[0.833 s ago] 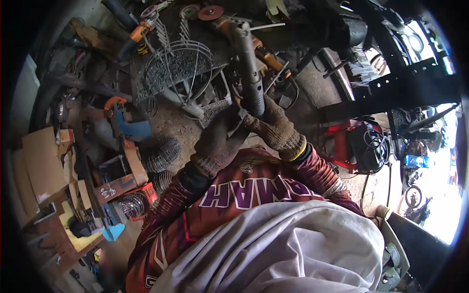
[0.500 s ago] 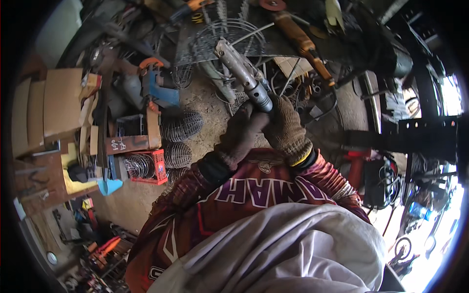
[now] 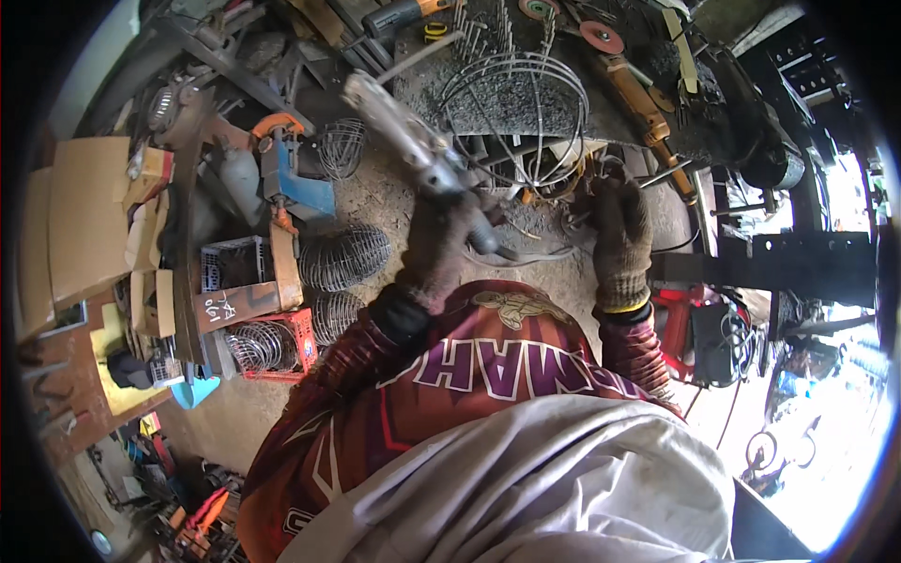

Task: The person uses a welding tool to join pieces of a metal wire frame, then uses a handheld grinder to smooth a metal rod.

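My left hand (image 3: 439,239), in a brown knit glove, is wrapped round a grey tubular metal tool (image 3: 399,122). The tool slants up and left, a thin pale rod crossing near its far end. My right hand (image 3: 622,230), gloved alike with a yellow cuff edge, is away to the right, at the bench's near edge. Its fingers curl at a small round metal piece; what they hold is partly hidden. Beside them a metal rod (image 3: 664,174) sticks out to the right. Coiled wire (image 3: 516,117) lies between the hands and the bench top.
The dark bench (image 3: 427,89) spans the far side, bearing an orange grinder (image 3: 638,98) with a reddish disc and another power tool (image 3: 404,17). On the left are wire coils (image 3: 344,256), a red crate (image 3: 305,340), a blue clamp-like tool (image 3: 298,178) and cardboard boxes (image 3: 89,220).
My hands have separated: the right one let go of the tool and moved right to the bench edge. The left one carried the tool left. The view has shifted slightly.
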`<action>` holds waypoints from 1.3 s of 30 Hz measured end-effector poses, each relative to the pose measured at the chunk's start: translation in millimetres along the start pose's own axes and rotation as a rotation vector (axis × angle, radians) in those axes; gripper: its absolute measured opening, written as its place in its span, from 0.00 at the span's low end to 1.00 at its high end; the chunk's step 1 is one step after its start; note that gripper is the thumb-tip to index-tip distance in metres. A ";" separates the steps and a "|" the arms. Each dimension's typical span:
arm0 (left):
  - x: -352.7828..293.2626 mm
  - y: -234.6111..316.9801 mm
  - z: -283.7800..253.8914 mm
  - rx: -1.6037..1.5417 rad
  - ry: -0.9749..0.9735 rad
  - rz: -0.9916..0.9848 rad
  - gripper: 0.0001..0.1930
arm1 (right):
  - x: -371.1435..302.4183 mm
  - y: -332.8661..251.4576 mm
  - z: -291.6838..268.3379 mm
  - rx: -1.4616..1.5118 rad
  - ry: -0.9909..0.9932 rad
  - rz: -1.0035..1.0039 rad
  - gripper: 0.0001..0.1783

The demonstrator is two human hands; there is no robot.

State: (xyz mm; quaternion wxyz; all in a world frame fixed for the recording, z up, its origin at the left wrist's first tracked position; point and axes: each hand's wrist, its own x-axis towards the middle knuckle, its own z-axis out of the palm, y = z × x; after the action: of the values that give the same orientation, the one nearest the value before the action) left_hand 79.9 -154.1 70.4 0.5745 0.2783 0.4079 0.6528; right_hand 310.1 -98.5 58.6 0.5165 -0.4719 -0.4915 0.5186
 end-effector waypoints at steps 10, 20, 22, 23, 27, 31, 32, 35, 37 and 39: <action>80.0 49.3 -84.4 -0.192 0.049 -0.087 0.17 | -42.3 -32.2 27.4 -0.213 0.158 0.119 0.30; 121.5 23.8 -91.7 -0.056 -0.143 -0.037 0.22 | -23.6 -55.7 16.6 -0.193 0.115 0.321 0.23; 142.4 16.3 -92.2 0.042 -0.121 -0.040 0.24 | -19.6 -54.3 16.9 -0.215 0.080 0.355 0.24; 146.6 13.3 -93.3 0.089 -0.115 -0.050 0.25 | -18.9 -53.9 17.4 -0.195 0.094 0.386 0.25; 150.8 33.4 -70.7 0.347 -0.101 -0.136 0.22 | -11.3 -66.6 29.8 -0.177 0.092 0.297 0.26; 169.0 31.8 -74.6 0.473 -0.089 -0.160 0.21 | 0.5 -64.0 25.0 -0.125 0.097 0.435 0.25; 174.6 25.4 -81.8 0.466 -0.106 -0.142 0.21 | 1.6 -62.6 27.5 -0.140 0.133 0.462 0.25; 186.7 17.1 -90.0 0.400 -0.170 -0.158 0.21 | 9.4 -66.0 43.3 -0.245 0.233 0.477 0.24; 191.1 13.2 -97.2 0.325 -0.237 -0.191 0.21 | 13.3 -70.5 60.2 -0.320 0.285 0.454 0.23; 196.5 6.3 -108.6 0.213 -0.300 -0.185 0.22 | 21.9 -80.2 78.1 -0.395 0.299 0.387 0.22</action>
State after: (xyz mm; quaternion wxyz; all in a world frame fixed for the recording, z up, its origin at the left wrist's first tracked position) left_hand -50.1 14.8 -0.6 0.6536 0.3929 0.4083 0.5017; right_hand 237.5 -79.7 144.6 0.3729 -0.7190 -0.4026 0.4266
